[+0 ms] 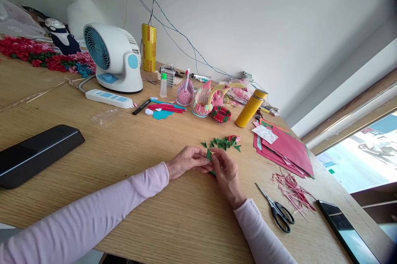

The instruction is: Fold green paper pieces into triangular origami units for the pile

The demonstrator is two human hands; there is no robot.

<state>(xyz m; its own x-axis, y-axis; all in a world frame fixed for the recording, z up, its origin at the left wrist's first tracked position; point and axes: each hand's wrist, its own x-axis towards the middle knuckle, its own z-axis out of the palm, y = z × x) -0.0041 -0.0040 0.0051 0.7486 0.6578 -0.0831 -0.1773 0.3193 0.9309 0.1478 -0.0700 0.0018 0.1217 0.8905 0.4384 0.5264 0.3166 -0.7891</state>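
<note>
Between my two hands is a small piece of green paper (pixel 209 155), pinched at its edges. My left hand (pixel 187 162) has its thumb and fingers closed on the left side of the paper. From the right, my right hand (pixel 227 172) grips the same piece with thumb and forefinger. More green shows below my fingers, mostly hidden. Just beyond my hands lies a pile of folded green paper triangles (pixel 223 143) with a few red and pink ones. A small red and green folded-paper bowl (pixel 221 114) stands farther back.
Scissors (pixel 277 209) lie right of my right hand, near thin red paper strips (pixel 293 191) and a phone (pixel 345 231). Red paper sheets (pixel 288 148) and a yellow flask (pixel 251 108) are behind. At left stand a fan (pixel 113 57), a power strip (pixel 109 98) and a long black case (pixel 37 154).
</note>
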